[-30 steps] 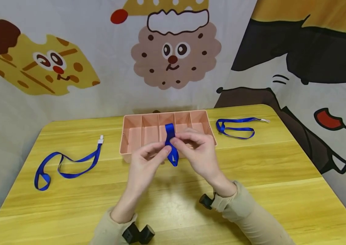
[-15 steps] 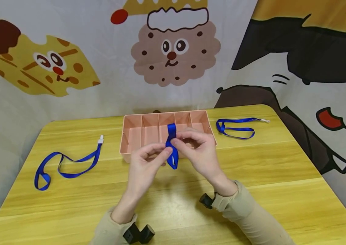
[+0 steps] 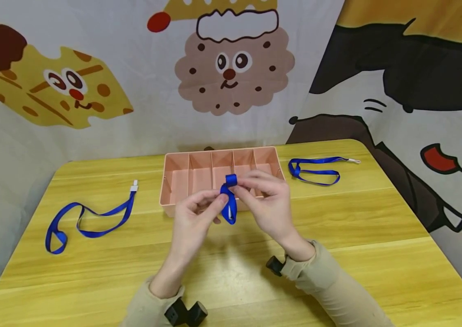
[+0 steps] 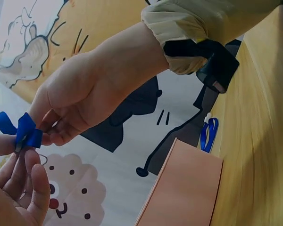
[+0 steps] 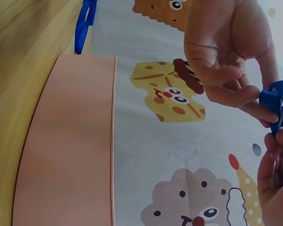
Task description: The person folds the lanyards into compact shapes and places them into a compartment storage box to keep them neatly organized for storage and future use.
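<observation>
Between both hands, raised in front of the pink box, is a blue lanyard (image 3: 229, 209) folded into short loops. My left hand (image 3: 194, 218) pinches its middle between thumb and fingers. The thumb and fingers of my right hand (image 3: 269, 206) pinch the upper part, where a small loop curls over. In the left wrist view the blue ribbon (image 4: 26, 129) stands out in bow-like folds at the fingertips. The right wrist view shows the ribbon (image 5: 272, 101) at its right edge, partly cut off. Whether it has a clip cannot be seen.
A pink box (image 3: 176, 179) with several compartments stands at the back of the wooden table (image 3: 231, 281). One blue lanyard (image 3: 100, 234) with a white clip lies at left. Another blue lanyard (image 3: 321, 172) lies right of the box. A patterned cloth (image 3: 133, 141) hangs behind.
The upper end of the lanyard, which stood up straight, is now folded down into a small loop by my right fingers. The left hand keeps its pinch almost in place.
</observation>
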Demonstrator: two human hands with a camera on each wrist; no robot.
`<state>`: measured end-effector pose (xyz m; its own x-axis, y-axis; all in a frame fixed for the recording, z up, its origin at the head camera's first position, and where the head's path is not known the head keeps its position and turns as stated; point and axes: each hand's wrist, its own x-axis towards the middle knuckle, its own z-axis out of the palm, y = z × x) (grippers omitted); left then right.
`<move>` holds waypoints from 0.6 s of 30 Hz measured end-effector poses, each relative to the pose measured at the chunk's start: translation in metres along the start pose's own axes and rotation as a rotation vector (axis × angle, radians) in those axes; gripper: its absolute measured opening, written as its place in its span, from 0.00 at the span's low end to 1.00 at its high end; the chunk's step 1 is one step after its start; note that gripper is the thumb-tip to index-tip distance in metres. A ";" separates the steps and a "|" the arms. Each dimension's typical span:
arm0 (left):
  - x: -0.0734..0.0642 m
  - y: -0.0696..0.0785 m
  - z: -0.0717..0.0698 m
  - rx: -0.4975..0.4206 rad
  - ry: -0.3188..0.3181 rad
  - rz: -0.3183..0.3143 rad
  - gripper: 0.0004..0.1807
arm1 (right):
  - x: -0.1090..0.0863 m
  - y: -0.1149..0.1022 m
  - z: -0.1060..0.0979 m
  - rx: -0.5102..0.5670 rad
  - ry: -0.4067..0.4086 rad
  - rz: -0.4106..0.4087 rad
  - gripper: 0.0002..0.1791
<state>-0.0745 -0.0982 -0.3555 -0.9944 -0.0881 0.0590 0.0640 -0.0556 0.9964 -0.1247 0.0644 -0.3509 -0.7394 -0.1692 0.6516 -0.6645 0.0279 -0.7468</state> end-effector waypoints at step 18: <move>0.000 0.004 -0.001 -0.205 -0.021 -0.113 0.07 | 0.001 0.003 -0.002 -0.015 -0.038 -0.145 0.05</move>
<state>-0.0742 -0.0995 -0.3517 -0.9976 -0.0488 -0.0488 -0.0342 -0.2651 0.9636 -0.1281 0.0665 -0.3520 -0.6308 -0.2097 0.7471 -0.7660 0.0147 -0.6426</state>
